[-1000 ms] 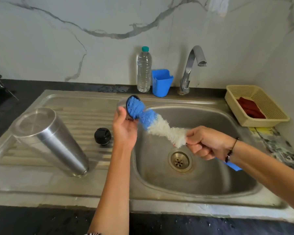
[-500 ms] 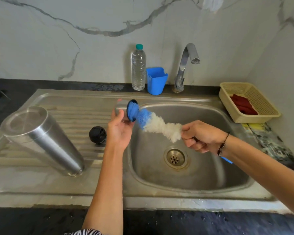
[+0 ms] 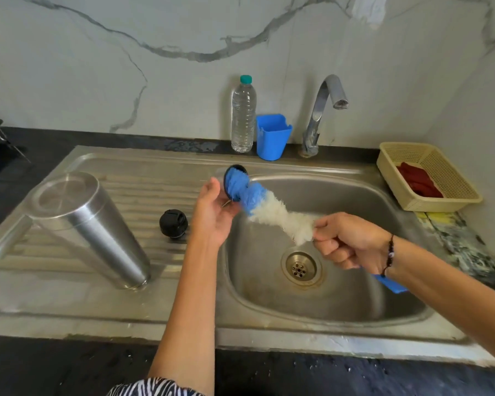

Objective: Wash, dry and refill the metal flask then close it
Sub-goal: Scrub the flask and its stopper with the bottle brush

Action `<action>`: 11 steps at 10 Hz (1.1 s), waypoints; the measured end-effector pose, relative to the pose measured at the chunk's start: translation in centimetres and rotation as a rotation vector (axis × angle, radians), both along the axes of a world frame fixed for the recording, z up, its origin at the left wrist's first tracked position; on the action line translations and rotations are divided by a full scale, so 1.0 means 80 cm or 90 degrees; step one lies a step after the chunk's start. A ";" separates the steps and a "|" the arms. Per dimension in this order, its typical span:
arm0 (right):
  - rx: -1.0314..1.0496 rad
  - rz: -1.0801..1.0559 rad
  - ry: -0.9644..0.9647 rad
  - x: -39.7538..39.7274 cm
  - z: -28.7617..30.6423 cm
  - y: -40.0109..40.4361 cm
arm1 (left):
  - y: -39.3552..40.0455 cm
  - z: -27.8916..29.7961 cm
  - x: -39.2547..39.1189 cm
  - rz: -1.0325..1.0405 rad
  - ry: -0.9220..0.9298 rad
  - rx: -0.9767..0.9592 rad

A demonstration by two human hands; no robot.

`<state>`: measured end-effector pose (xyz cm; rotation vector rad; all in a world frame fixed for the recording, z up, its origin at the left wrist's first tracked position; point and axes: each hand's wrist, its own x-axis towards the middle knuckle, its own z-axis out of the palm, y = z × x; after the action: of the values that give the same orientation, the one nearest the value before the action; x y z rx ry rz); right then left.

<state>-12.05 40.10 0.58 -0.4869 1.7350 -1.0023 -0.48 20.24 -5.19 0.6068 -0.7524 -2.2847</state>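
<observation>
The metal flask (image 3: 97,224) stands upside down on the drainboard (image 3: 143,178), left of the basin. Its black stopper (image 3: 173,224) sits beside it on the ribs. My left hand (image 3: 213,215) holds the flask's small metal cup lid (image 3: 235,168) on its side over the basin's left edge. My right hand (image 3: 352,241) grips a bottle brush (image 3: 272,210) with white and blue bristles. The blue tip is pushed into the lid's mouth. The brush's blue handle end (image 3: 390,285) sticks out behind my wrist.
The steel sink basin (image 3: 340,295) with its drain (image 3: 299,267) lies under my hands. The tap (image 3: 323,104), with no water running, a plastic water bottle (image 3: 243,115) and a blue cup (image 3: 272,138) stand at the back. A yellow basket (image 3: 440,167) holding a red cloth (image 3: 419,181) sits on the right.
The brush tip stays inside the lid and shifts slightly within it. Both hands keep their grips over the basin's left edge. The flask and stopper have not moved.
</observation>
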 end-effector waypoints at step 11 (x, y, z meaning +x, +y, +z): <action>-0.002 0.018 0.096 0.015 -0.002 -0.004 | 0.004 -0.009 -0.002 0.120 0.078 0.027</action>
<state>-10.88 39.79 0.46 -0.6002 1.8543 -0.9698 -0.62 20.54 -5.91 0.5282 -0.5639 -2.1472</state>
